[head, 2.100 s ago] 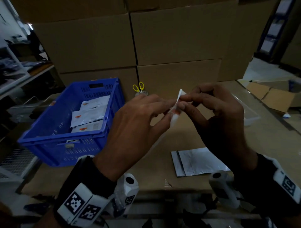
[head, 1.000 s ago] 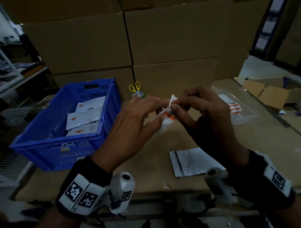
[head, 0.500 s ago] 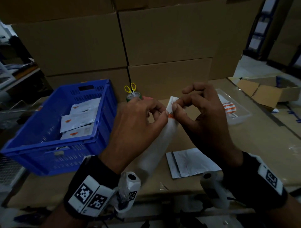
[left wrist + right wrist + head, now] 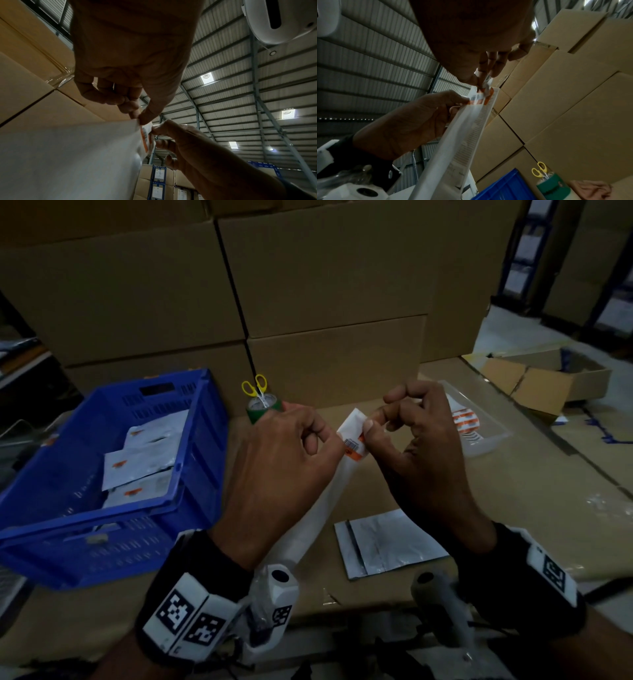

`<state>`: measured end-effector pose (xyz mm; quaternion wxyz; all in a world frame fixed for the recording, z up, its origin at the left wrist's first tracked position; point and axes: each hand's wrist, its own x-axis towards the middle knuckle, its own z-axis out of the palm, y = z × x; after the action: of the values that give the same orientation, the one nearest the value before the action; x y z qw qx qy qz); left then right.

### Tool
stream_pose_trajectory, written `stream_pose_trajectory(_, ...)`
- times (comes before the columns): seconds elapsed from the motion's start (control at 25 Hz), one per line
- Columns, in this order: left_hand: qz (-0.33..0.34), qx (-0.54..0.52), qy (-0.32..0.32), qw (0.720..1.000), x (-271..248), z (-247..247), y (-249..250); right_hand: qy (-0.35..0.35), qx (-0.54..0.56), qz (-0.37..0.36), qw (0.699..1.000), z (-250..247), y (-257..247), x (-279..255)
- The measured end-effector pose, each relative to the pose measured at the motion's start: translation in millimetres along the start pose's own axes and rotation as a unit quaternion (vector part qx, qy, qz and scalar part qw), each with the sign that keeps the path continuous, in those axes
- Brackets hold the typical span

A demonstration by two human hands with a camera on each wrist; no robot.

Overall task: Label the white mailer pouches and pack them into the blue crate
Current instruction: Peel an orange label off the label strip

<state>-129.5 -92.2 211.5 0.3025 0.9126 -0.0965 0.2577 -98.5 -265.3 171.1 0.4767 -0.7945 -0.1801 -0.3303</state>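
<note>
I hold a white mailer pouch edge-up above the table. My left hand pinches its upper corner between thumb and forefinger. My right hand pinches a small orange-and-white label stuck at that same corner; the label shows clearly in the right wrist view, the pouch fills the left wrist view. The blue crate stands at the left with several labelled white pouches lying inside. Another pouch lies flat on the table under my right wrist.
Stacked cardboard boxes wall off the back. Yellow-handled scissors stand in a green-banded holder behind my left hand. A clear tray with a label sheet lies at the right; an open carton sits farther right.
The pouch has dropped lower and now hangs down past my left wrist. Both hands stay pinched at its top corner, working the label; the view has shifted a little.
</note>
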Motion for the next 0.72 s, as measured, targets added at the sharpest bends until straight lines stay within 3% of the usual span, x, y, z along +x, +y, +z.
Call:
stream_pose_trajectory(0.24, 0.016, -0.001, -0.038, 0.999, 9, 15, 6, 0.005, -0.023, 0.025, 0.999, -9, 21, 1)
stream_pose_trajectory(0.72, -0.016, -0.066, -0.01, 0.998, 27, 55, 39, 0.097, -0.026, 0.095, 0.99, -43, 51, 9)
